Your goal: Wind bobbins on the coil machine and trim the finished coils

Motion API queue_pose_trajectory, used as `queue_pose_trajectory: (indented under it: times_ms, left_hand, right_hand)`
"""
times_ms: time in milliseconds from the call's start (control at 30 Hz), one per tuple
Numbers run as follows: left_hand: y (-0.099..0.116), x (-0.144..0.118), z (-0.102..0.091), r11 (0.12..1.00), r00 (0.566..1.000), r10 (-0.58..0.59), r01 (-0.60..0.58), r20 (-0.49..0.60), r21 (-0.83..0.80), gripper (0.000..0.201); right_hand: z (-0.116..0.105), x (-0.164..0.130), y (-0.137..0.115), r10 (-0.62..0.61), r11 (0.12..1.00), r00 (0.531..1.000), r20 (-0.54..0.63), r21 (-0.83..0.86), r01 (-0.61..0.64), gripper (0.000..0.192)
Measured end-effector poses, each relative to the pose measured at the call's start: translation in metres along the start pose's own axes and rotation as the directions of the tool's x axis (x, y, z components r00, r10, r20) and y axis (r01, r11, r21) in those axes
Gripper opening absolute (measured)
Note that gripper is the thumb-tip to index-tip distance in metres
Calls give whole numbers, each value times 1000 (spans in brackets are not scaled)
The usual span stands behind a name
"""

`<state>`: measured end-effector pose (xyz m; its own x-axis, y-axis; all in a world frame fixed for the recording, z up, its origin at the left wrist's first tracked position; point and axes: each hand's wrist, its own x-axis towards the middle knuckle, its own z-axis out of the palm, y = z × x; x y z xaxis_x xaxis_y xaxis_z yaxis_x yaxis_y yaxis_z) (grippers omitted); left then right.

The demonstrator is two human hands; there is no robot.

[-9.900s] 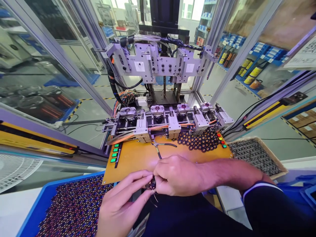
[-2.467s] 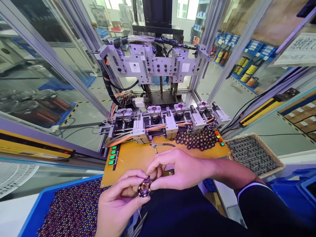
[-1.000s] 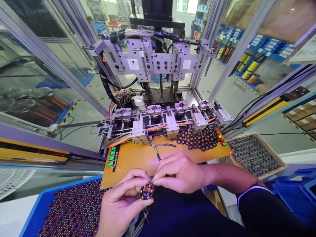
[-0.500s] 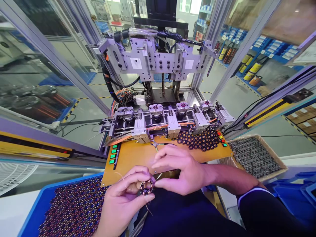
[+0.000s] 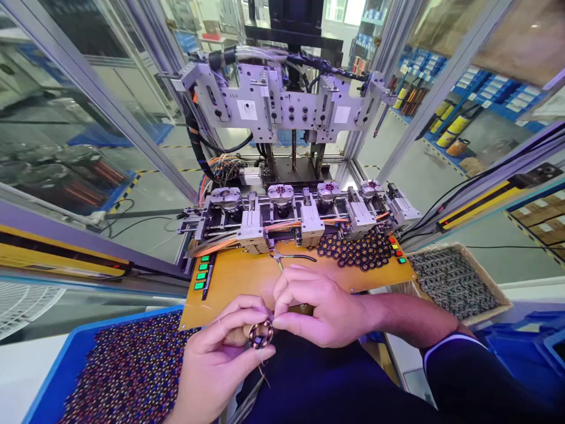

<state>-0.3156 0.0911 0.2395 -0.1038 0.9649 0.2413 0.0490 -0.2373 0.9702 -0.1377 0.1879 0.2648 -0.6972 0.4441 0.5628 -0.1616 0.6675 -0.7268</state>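
Note:
Between the thumb and fingers of my left hand [image 5: 225, 347] is a small ring-shaped motor stator [image 5: 260, 334] with copper windings, its open face turned towards me. Loose thin wire ends hang below it. My right hand [image 5: 315, 306] is close beside the stator's right edge, thumb and index finger pinched together. Whatever lies in that pinch is too small to make out. Just beyond the right hand, cutting pliers [image 5: 278, 257] lie on the orange-brown work board [image 5: 238, 282].
Behind the board stands a winding machine [image 5: 282, 203] with several stations, some holding stators. Dark stators [image 5: 357, 250] cover the board's right rear. A blue bin [image 5: 57, 371] of stators is at left, a box [image 5: 459, 282] of grey parts at right. Green buttons [image 5: 201, 276] and a pen [image 5: 207, 282] sit left.
My right thumb and index finger have closed from apart into a pinch, beside the stator. My left hand keeps its hold on the stator. The view has shifted slightly.

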Motion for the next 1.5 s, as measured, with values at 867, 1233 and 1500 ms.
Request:
queue_pose_trajectory:
  times_ms: [867,1233,1500]
  left_hand:
    - [0,5,-1,997,999,7,-3,50,-83,26]
    - [0,6,0,999,999,2,-1,43,-38,27]
    - [2,4,2,993,997,-29,36,68,-113,26]
  right_hand:
    - [-4,-3,2,334,875,936,111,333,-352,17]
    - [-4,-7,2,452,795,862,232,333,-507,17]
    - [-5,-15,-6,441,757,855,274,399,-518,19]
